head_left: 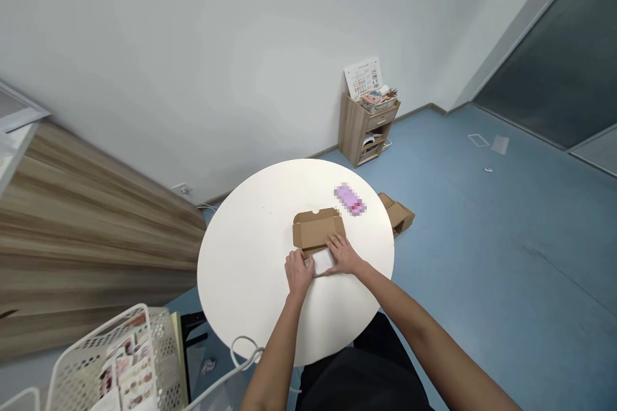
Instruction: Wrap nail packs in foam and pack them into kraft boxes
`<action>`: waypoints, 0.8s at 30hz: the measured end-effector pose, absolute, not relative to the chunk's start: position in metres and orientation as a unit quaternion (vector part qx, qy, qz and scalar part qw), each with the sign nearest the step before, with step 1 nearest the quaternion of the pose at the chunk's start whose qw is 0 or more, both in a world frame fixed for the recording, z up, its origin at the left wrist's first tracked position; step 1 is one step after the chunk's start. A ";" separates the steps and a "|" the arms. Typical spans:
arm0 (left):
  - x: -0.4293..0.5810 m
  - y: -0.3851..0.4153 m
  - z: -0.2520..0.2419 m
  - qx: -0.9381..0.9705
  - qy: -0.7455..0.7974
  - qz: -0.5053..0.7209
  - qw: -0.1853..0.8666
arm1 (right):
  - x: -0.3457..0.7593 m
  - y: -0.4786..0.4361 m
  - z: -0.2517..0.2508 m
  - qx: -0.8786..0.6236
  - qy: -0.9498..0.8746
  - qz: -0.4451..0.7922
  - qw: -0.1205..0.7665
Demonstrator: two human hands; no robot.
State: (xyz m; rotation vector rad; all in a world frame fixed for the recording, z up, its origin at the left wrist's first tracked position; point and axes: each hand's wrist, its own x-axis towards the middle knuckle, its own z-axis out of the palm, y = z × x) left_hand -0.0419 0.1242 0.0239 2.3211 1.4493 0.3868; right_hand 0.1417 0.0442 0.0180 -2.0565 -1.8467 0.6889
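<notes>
A small brown cardboard box (315, 229) lies on the round white table (250, 257), its lid flap standing open toward the far side. A white item (322, 261) sits in the box's near part. My left hand (297, 273) rests at the box's near left corner, fingers curled against the white item. On the right side, my right hand (344, 254) lies with fingers spread over the box's edge and the white item. A pink object (349, 199), blurred out, lies on the table beyond the box to the right.
A white wire basket (120, 359) with printed papers stands at the lower left, and a white cable (241, 350) hangs off the table's near edge. More flat cardboard boxes (398, 212) lie on the blue floor. A small wooden cabinet (367, 128) stands against the wall.
</notes>
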 end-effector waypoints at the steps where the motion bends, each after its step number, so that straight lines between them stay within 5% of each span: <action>1: -0.043 0.132 0.024 0.796 0.542 0.169 0.210 | 0.143 0.045 0.022 -0.730 -0.619 0.221 0.190; 6: -0.042 0.181 0.026 0.609 0.658 0.180 0.405 | 0.160 0.065 0.034 -0.853 -0.357 0.168 0.341; 10: -0.032 0.205 0.033 0.543 0.630 0.129 0.539 | 0.180 0.088 0.034 -0.853 -0.214 0.343 0.331; 24: -0.041 0.204 0.056 0.606 0.554 0.150 0.551 | 0.195 0.102 0.066 -0.774 -0.242 0.467 0.353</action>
